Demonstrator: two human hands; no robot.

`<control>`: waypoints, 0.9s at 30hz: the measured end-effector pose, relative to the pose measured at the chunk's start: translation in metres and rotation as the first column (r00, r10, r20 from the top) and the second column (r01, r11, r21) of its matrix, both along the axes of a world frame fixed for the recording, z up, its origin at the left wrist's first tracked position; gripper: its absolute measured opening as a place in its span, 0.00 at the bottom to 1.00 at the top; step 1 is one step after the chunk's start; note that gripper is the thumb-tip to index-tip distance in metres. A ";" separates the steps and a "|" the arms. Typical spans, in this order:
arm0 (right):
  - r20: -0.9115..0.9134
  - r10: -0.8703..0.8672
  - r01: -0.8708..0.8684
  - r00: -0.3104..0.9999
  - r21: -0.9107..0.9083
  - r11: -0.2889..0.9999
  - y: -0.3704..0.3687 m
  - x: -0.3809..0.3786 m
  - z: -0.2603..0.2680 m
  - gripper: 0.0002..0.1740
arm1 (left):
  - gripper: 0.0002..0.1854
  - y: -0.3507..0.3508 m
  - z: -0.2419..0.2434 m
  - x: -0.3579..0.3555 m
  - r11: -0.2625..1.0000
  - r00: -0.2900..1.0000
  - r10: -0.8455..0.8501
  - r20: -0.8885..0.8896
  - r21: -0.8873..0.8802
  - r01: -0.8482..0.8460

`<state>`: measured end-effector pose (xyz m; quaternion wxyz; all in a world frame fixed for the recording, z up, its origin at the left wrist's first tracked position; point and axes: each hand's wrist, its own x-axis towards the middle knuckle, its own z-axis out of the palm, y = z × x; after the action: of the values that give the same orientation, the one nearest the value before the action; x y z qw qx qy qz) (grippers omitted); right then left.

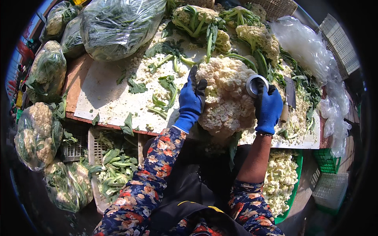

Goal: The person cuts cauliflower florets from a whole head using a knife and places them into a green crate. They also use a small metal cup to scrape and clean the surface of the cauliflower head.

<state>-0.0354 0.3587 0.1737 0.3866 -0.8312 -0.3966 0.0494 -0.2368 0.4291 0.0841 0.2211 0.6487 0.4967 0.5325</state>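
Note:
A large cauliflower head [226, 94] lies at the front edge of the white cutting board [103, 88]. My left hand [191, 97], in a blue and black glove, rests against the left side of this head. On its right side, my gloved right hand [267, 103] grips a round metal ring-shaped tool [251, 85], held at the florets. A cleaver [290, 93] with a wooden handle lies just right of my right hand. Cut leaves [168, 88] and pale crumbs are scattered over the board. More cauliflower heads [257, 38] with leaves sit behind.
Bagged cauliflowers [38, 132] line the left side, with a large plastic bag of greens [121, 29] behind. Clear plastic bags [307, 47] hang at the right. Below the board are a crate of trimmings [96, 177] and a green tub [295, 191] holding florets.

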 end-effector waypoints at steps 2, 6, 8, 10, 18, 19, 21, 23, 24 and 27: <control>-0.073 -0.006 0.020 0.997 0.193 0.981 -0.005 0.003 -0.007 0.14 | 0.33 -0.002 -0.002 0.003 0.998 0.996 0.007 0.088 -0.066 -0.002; -0.476 0.174 0.057 0.862 0.432 0.900 -0.032 -0.007 -0.043 0.24 | 0.37 -0.008 -0.023 0.007 0.992 0.987 0.118 0.110 -0.060 -0.112; -0.513 0.214 0.100 0.831 0.516 0.851 -0.011 -0.009 -0.067 0.27 | 0.37 -0.021 -0.016 0.007 0.990 0.990 0.104 0.096 -0.105 -0.094; -0.657 0.436 0.110 0.615 0.619 0.777 0.029 0.016 -0.093 0.26 | 0.37 -0.034 -0.018 -0.014 0.982 0.987 0.086 0.135 -0.182 -0.061; -0.248 0.543 -0.429 0.802 0.393 0.813 0.122 0.003 -0.082 0.22 | 0.37 0.020 0.044 -0.062 0.979 0.976 -0.036 0.217 -0.189 0.078; -0.413 0.463 -0.350 0.785 0.321 0.880 0.115 -0.013 -0.062 0.21 | 0.37 0.018 0.066 -0.061 0.961 0.950 -0.116 0.290 -0.208 0.180; -0.379 0.540 -0.364 0.752 0.445 0.818 0.100 -0.036 -0.027 0.20 | 0.34 0.007 0.073 -0.055 0.890 0.692 -0.143 0.708 -0.215 0.403; -0.443 0.559 -0.394 0.701 0.412 0.821 0.091 -0.045 -0.017 0.20 | 0.33 -0.010 0.071 -0.051 0.872 0.656 -0.173 0.734 -0.196 0.449; 0.286 0.443 -0.507 0.850 0.211 0.836 0.089 -0.039 -0.039 0.21 | 0.31 -0.011 0.067 -0.052 0.871 0.692 -0.234 0.683 -0.169 0.461; -0.224 0.416 -0.338 0.881 0.316 0.887 0.042 -0.028 -0.086 0.24 | 0.28 -0.014 0.063 -0.050 0.896 0.672 -0.177 0.719 -0.165 0.412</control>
<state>-0.0633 0.4009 0.0876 0.5310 -0.6612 -0.4948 0.1898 -0.2863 0.4155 0.1469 0.5732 0.4329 0.3440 0.6048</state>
